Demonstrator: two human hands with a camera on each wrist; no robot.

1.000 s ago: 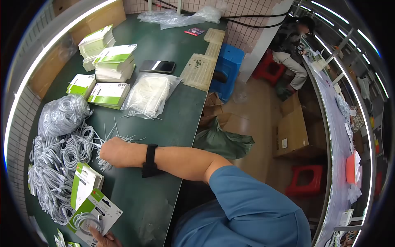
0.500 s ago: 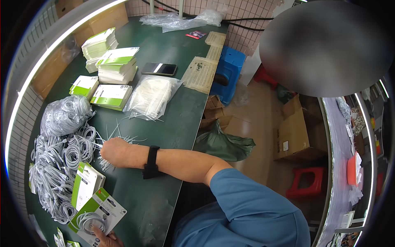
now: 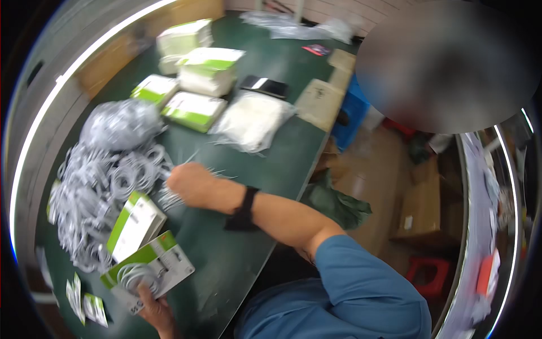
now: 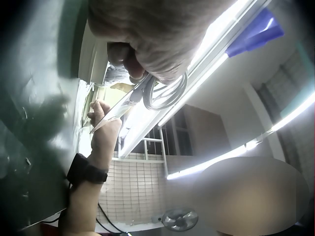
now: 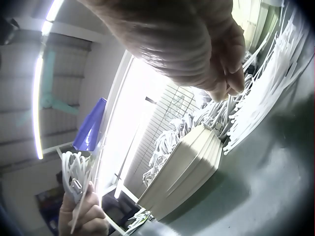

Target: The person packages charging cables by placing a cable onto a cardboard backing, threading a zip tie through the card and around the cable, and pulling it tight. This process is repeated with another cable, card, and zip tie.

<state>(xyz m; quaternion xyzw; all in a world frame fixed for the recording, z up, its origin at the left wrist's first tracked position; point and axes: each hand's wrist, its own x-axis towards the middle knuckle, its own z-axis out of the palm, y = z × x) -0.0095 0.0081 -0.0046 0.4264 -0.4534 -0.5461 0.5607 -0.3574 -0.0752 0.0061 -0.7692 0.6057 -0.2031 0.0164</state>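
Observation:
My left hand (image 3: 157,312) grips a green-and-white cable card (image 3: 176,264), its thumb over a coiled grey-white USB cable (image 3: 132,272) lying against the card's face. The left wrist view shows this card nearly edge-on, with the cable loop (image 4: 170,98) sticking out beside the fingers. At the near side of the cable heap, my right hand (image 3: 204,187) has curled fingers and pinches among loose white cable ties (image 5: 268,93). Its fingertips meet at the ends of the ties in the right wrist view. A stack of cards (image 3: 135,227) stands between the two hands.
A heap of coiled cables (image 3: 84,198) and a bagged bundle (image 3: 121,124) lie on the left. Behind are card stacks (image 3: 206,76), a bag of ties (image 3: 251,121) and a phone (image 3: 264,86). Small cards (image 3: 95,309) lie at the near left. The green table's (image 3: 276,195) edge runs along the right.
The head view has shifted, so the table's things appear farther right and higher. My left hand shows more of itself, still holding the card and cable. My right hand stays at the ties.

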